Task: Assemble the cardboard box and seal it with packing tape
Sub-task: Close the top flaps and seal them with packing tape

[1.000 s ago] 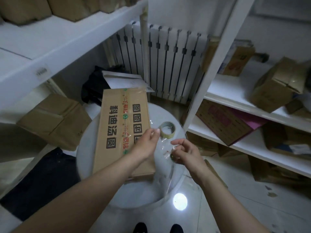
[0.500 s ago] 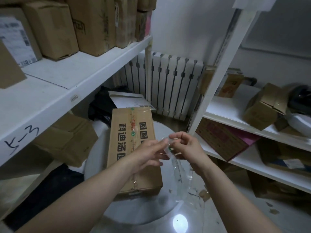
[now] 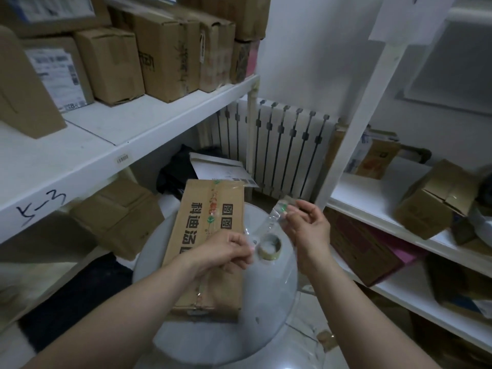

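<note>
A long brown cardboard box (image 3: 210, 235) with black printed characters lies on a round white table (image 3: 269, 302), a strip of clear tape running down its top seam. A roll of packing tape (image 3: 269, 247) rests on the table right of the box. Above the roll I hold a strip of clear tape (image 3: 269, 222) stretched between both hands. My left hand (image 3: 226, 251) pinches its lower end over the box's right edge. My right hand (image 3: 308, 225) pinches the upper end, raised higher and to the right.
White shelving with several cardboard boxes (image 3: 159, 54) stands at the left. More shelves with boxes (image 3: 436, 201) are at the right, behind a white upright post (image 3: 356, 121). A white radiator (image 3: 279, 145) sits behind the table. A dark bag (image 3: 175, 171) and a white envelope (image 3: 215, 166) lie beyond the box.
My hands met beside the box, then pulled apart, the right one rising, so the clear tape strip now stretches between them. The view has tilted upward.
</note>
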{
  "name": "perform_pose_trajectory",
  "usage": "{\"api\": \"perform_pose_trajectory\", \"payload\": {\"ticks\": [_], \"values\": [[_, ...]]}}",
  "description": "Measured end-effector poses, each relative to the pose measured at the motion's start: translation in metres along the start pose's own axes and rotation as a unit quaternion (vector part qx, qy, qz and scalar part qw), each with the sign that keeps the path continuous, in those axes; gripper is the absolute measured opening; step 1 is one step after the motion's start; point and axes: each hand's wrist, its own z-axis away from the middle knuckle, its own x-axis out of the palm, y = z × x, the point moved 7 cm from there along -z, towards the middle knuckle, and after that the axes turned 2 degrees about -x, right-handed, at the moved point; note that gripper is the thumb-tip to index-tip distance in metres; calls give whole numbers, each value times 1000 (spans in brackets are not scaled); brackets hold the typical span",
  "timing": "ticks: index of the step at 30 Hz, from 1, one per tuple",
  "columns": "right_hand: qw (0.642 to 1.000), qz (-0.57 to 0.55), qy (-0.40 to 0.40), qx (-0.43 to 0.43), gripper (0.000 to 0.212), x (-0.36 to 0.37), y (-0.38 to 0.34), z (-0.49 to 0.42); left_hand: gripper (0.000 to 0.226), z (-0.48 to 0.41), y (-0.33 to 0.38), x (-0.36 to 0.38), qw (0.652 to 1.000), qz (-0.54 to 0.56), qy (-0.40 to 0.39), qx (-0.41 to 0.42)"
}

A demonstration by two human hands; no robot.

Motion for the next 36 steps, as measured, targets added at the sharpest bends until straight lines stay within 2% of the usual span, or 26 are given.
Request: {"api": "perform_pose_trajectory", "payload": {"ticks": [7,12,15,17,23,27,30,34,36], "values": [[996,80,38,1,38,-30,15,-19,20,12,-15,-28,997,-52,57,-29],[995,90,49,1,41,-23,21,-20,35,13,-21,-41,999,-29,23,-25],[989,116,89,-6,46,-22,19,-17,18,13,-25,-47,999,-42,-6,-30],[986,124,108,-9,50,-20,20,-15,19,11,-31,-58,998,-57,-1,-33],[989,83,122,22,68,-7,42,-7,34,8,-47,-80,986,-154,30,-46],[984,47,161,62,75,-11,55,2,41,3,-64,-92,976,-204,48,-53],[978,40,166,121,62,-14,74,7,39,3,-75,-101,964,-250,59,-65],[969,21,174,176,12,-17,95,16,47,0,-88,-106,943,-321,63,-69],[966,-11,169,195,13,-15,101,21,49,-2,-97,-111,933,-346,67,-80]]}}
